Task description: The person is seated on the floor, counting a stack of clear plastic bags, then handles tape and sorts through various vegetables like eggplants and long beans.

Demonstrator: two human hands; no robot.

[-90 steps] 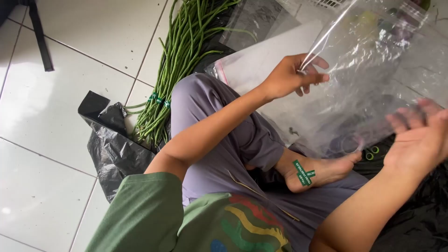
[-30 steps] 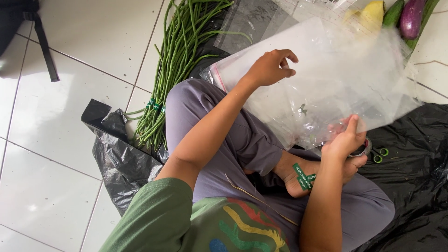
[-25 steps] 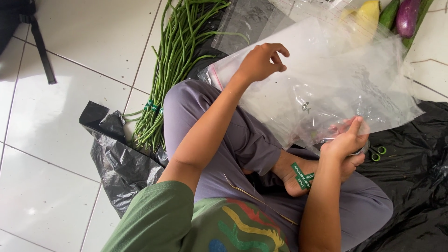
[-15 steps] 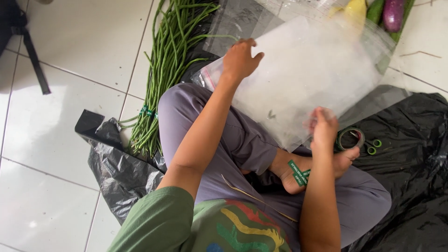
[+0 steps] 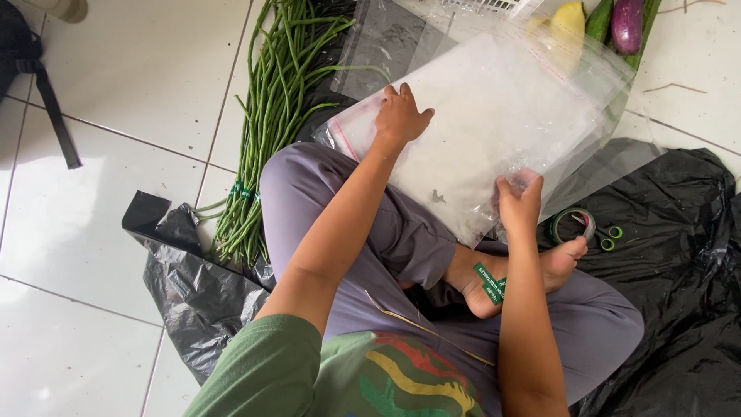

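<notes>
The black plastic sheet (image 5: pixel 679 255) spreads over the white tiled floor (image 5: pixel 139 77) to the right of both hands and under the crossed legs, with a crumpled end of it back by the left elbow. Out past the left hand (image 5: pixel 401 116) a long bundle of green beans (image 5: pixel 270 116) runs away from the person.

The stack of clear plastic bags (image 5: pixel 502 116) is what has changed. Three seconds ago one bag was held up in the air between the hands, loose and billowing. Now the stack lies flat across the lap and floor, reaching from one hand to the other. The left hand is spread open, palm down, pressing the far left corner. The right hand (image 5: pixel 519 205) has come in to the near edge and rests there with fingers curled over it; I can't tell whether it pinches the plastic or just holds it down. So the bags have been laid down and smoothed.

Just right of the right hand sit a roll of tape (image 5: pixel 573 224) and two small green rings (image 5: pixel 610 238). Beyond the bags, well past both hands, lie a yellow vegetable (image 5: pixel 570 19) and a purple eggplant (image 5: pixel 627 23).
</notes>
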